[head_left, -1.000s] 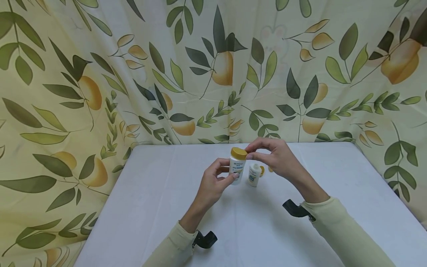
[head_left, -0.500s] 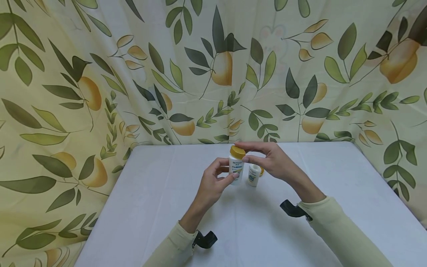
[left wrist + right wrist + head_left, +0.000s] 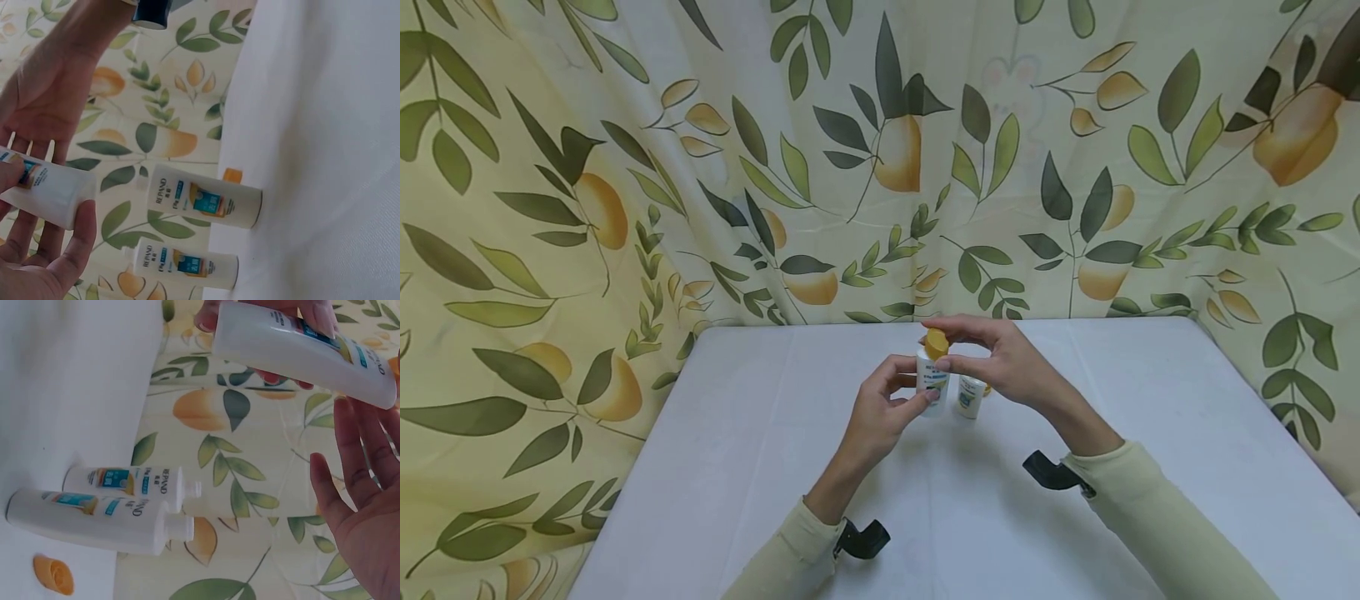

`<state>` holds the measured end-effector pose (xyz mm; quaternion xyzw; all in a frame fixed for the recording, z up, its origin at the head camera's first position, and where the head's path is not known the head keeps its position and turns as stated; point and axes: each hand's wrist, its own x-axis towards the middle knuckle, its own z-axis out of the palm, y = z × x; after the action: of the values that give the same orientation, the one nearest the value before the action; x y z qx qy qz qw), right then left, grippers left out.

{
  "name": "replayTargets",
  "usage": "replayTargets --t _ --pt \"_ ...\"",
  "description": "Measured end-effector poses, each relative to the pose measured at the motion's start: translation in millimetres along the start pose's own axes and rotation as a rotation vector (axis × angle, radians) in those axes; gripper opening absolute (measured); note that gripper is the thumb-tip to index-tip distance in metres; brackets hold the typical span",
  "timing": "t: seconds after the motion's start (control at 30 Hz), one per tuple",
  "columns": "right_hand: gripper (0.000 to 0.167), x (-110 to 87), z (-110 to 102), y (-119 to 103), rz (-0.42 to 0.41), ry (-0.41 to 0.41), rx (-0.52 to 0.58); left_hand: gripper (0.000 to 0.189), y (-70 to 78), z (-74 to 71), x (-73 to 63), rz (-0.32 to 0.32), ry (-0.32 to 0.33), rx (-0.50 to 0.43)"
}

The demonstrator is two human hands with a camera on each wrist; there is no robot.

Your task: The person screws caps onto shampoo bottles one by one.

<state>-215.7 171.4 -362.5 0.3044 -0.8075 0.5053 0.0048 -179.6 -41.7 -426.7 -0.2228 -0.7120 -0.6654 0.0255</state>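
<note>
My left hand (image 3: pixel 880 412) grips a white bottle (image 3: pixel 929 383) with a blue and yellow label, holding it upright above the table. On its top, the yellow cap (image 3: pixel 936 343) is tilted, with my right hand (image 3: pixel 1011 360) pinching it between thumb and fingers. Two similar white bottles stand uncapped on the table: a nearer bottle (image 3: pixel 87 519) and a second bottle (image 3: pixel 125 481) in the right wrist view. Only one standing bottle (image 3: pixel 969 397) shows in the head view, just right of the held one.
A loose orange-yellow cap (image 3: pixel 54 574) lies on the white tabletop (image 3: pixel 760 467) beside the standing bottles. Behind the table hangs a curtain (image 3: pixel 820 208) printed with leaves and fruit. Dark wrist cameras stick out from both sleeves.
My right hand has moved left from the cap's side to reach over it, and the cap has gone from sitting level to tilted. The left hand keeps its grip on the bottle.
</note>
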Motion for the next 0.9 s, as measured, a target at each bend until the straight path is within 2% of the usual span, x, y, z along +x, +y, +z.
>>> replayTargets --t 0.2,0.43,0.9 --pt "0.043 0.3 3.2 -1.2 0.015 0.038 0.021 0.035 -0.1 1.4 -0.6 0.006 0.005 -0.005" --pt "0.043 -0.3 1.8 -0.2 0.046 0.055 0.007 0.034 -1.1 0.8 -0.6 0.014 0.007 0.013" --pt "0.029 -2.4 -3.6 0.9 0.067 0.08 -0.026 0.038 -1.9 -2.3 -1.1 -0.019 0.032 0.029"
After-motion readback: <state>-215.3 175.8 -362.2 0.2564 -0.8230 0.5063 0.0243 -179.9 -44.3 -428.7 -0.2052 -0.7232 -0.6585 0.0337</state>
